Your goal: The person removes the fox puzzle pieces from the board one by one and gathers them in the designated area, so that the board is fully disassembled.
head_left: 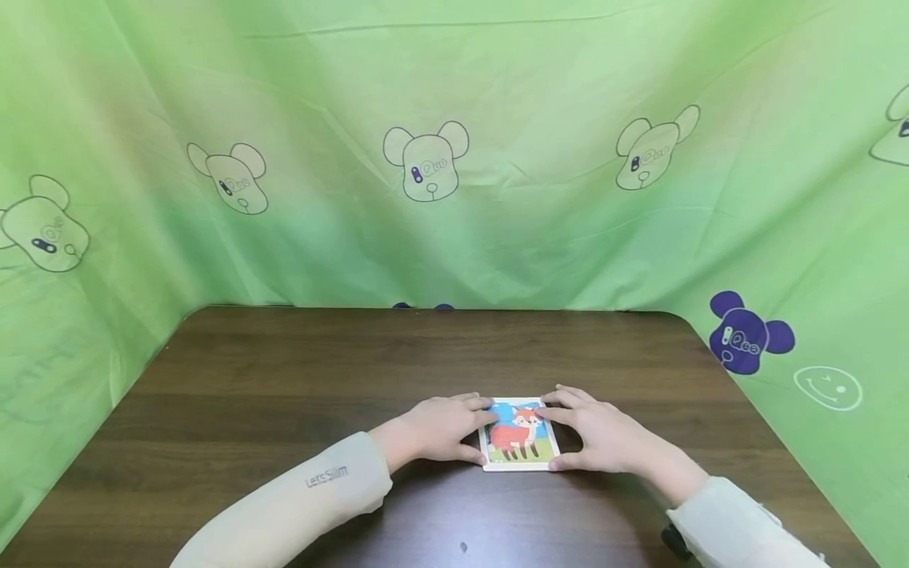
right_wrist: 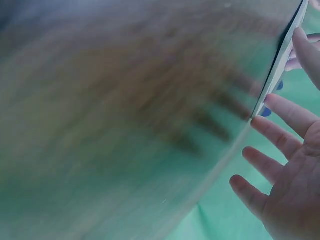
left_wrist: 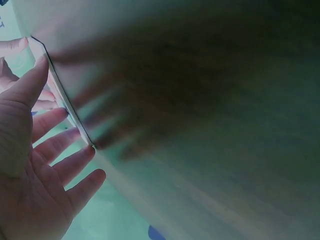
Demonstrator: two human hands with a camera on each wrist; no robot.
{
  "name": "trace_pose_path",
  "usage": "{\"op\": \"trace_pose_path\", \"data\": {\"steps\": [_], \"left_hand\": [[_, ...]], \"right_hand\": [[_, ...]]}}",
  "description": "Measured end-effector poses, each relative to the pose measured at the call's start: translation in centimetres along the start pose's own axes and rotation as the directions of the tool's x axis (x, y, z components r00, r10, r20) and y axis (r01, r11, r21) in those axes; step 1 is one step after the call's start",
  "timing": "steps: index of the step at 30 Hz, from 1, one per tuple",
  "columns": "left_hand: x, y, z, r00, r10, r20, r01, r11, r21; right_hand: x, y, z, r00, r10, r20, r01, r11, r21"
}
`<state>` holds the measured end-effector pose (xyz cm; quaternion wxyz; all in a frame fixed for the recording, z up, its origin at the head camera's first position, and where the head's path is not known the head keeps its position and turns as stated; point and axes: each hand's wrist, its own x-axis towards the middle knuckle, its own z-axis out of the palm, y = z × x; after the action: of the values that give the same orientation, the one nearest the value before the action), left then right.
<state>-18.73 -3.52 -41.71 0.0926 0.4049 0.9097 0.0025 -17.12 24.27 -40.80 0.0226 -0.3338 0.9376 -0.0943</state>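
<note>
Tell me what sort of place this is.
Probably an indoor filming booth or play corner: a green cloth printed with cartoon animal heads hangs behind and beside a brown wood-grain table, where a small fox picture lies.

Right of the fox picture (head_left: 523, 442), the right sleeve (head_left: 735, 525) partly hides an unclear dark object (head_left: 674, 542); left of the picture, the bottom edge cuts off the left sleeve (head_left: 284, 505).
</note>
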Motion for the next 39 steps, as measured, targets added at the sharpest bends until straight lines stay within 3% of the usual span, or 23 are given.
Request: {"op": "trace_pose_path", "data": {"steps": [15, 22, 39], "left_hand": [[-2.2, -1.7, -0.4, 1.0, -0.009, 0.024, 0.01, 0.998, -0.055], [-4.0, -3.0, -0.2, 0.999, -0.026, 0.023, 0.029, 0.989, -0.142], [-7.1, -4.7, 0.7, 0.999, -0.041, -0.016, 0.038, 0.986, -0.165]], "right_hand": [[2.1, -2.0, 0.3, 0.999, -0.023, 0.023, 0.023, 1.0, -0.009], [3.5, -3.9, 0.7, 0.998, -0.035, 0.044, 0.036, 0.999, -0.032], [5.5, -6.2, 1.5, 0.996, -0.066, 0.058, 0.069, 0.997, -0.044]]}}
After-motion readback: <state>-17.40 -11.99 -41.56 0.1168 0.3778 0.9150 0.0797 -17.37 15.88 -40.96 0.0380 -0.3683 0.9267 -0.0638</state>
